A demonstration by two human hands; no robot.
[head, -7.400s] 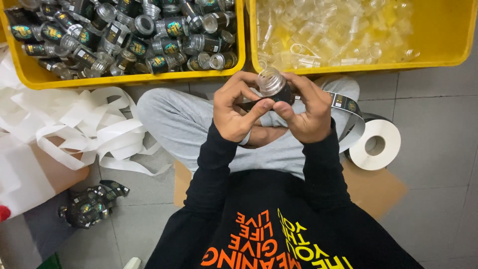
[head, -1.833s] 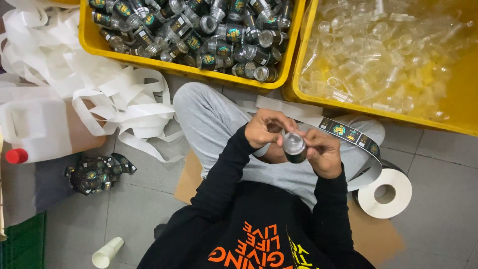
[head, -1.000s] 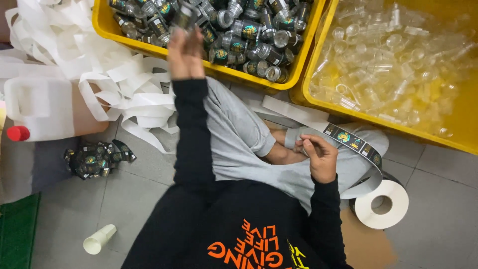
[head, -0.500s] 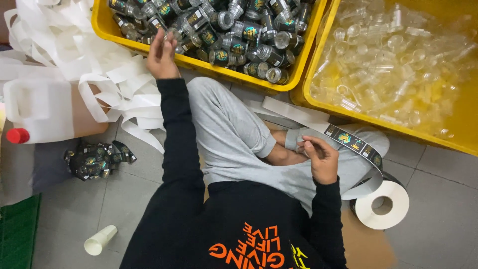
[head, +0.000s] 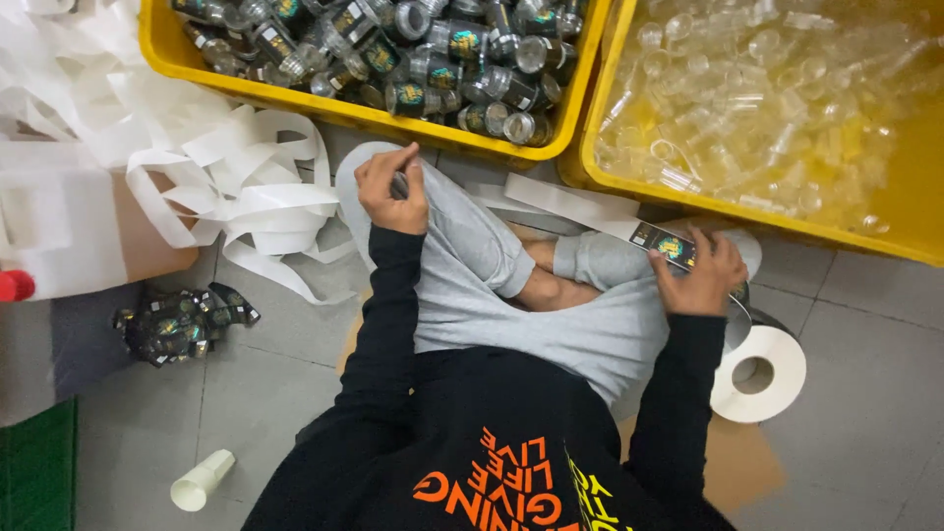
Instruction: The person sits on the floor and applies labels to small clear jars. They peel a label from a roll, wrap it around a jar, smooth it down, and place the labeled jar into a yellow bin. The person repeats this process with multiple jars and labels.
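Just right hand [head: 700, 280] on label strip [head: 665, 245]

small packing or labelling workshop, floor-level station. grey tiled floor [head: 865, 393]. far side: yellow plastic crate [head: 393, 118] heaped with labelled jars, second yellow crate [head: 885, 231] at right full of clear unlabelled jars. roll of label stock [head: 762, 374] near right. heap of spent white backing tape [head: 246, 197] at left. flattened cardboard [head: 737, 472] as seat. paper cup [head: 202, 480] near left.
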